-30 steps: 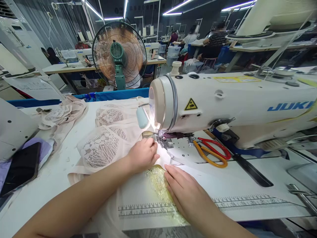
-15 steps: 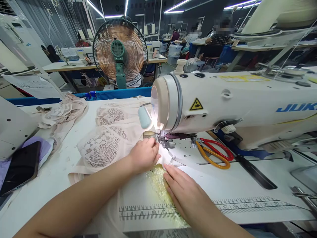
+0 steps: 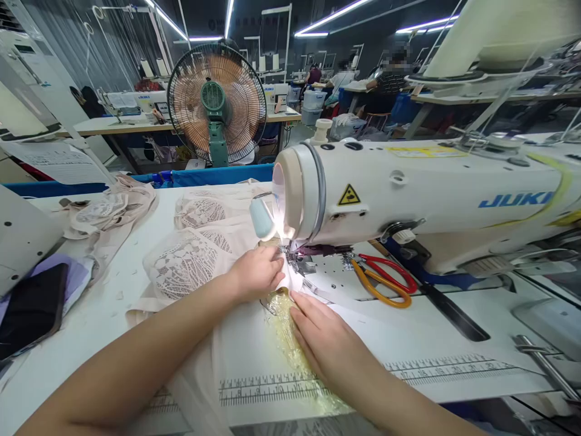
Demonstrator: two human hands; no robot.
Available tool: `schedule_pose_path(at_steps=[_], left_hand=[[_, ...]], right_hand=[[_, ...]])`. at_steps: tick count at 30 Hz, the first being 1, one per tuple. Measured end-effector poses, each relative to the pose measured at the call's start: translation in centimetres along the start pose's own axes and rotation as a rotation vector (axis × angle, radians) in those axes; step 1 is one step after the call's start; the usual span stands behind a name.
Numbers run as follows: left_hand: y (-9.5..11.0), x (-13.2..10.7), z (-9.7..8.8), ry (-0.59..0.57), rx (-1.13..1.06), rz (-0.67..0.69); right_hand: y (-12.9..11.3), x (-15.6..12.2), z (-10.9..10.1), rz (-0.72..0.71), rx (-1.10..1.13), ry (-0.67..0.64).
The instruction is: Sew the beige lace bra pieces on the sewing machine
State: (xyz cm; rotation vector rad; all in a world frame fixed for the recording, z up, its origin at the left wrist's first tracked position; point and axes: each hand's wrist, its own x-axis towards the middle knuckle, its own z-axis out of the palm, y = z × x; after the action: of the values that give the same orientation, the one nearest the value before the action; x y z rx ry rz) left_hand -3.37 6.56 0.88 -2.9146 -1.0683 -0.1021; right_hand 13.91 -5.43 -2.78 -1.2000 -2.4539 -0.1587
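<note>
My left hand [image 3: 258, 274] is closed, its curled fingers gripping the pale bra beside the presser foot [image 3: 287, 251]. The bra's lace cup [image 3: 186, 266] lies to the left of that hand. A strip of white fabric [image 3: 291, 275] runs from under the lit needle area toward my right hand [image 3: 324, 330]. That hand lies with its fingers stretched out, fingertips touching the strip's near edge; its thumb is hidden. Beneath and between the hands is a shiny yellowish patch [image 3: 288, 339] on the table. The sewing machine head [image 3: 372, 194] stands over the work.
Scissors with red and orange handles [image 3: 385, 281] lie right of the needle, near a black-handled tool [image 3: 458, 315]. A printed ruler [image 3: 258, 390] crosses the front edge. More bra pieces [image 3: 113, 209] and a phone [image 3: 34, 309] are on the left. A fan [image 3: 215, 106] stands behind; people sit farther back.
The view has shifted slightly, so the machine and scissors sit farther left in the picture. Both hands keep nearly the same places at the fabric, the left fingers slightly lower beside the presser foot.
</note>
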Motion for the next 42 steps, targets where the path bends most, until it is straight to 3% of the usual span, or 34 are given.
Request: schedule_pose_path(at_steps=[3,7,10,13,20,42], left_hand=[[0.5,-0.7,-0.6,0.115,0.02,0.086],[2.7,-3.0,-0.5,0.258,0.016,0.223],[3.5,-4.4,0.1,0.231,0.008,0.246],[3.0,-4.8,0.5,0.224,-0.023,0.276],[1.4,-4.6,0.5,0.213,-0.108,0.357],[0.0,-3.7,0.6,0.123,-0.189,0.341]], right_hand=[[-0.1,0.4,0.0,0.004,0.025,0.007],[-0.3,0.9,-0.1,0.029,0.139,-0.031],[-0.4,0.9,-0.3,0.015,0.153,-0.038],[-0.2,0.6,-0.6,-0.032,0.143,0.001],[0.8,-0.3,-1.4,-0.004,0.218,0.046],[0.8,-0.4,-1.3,0.017,0.25,0.05]])
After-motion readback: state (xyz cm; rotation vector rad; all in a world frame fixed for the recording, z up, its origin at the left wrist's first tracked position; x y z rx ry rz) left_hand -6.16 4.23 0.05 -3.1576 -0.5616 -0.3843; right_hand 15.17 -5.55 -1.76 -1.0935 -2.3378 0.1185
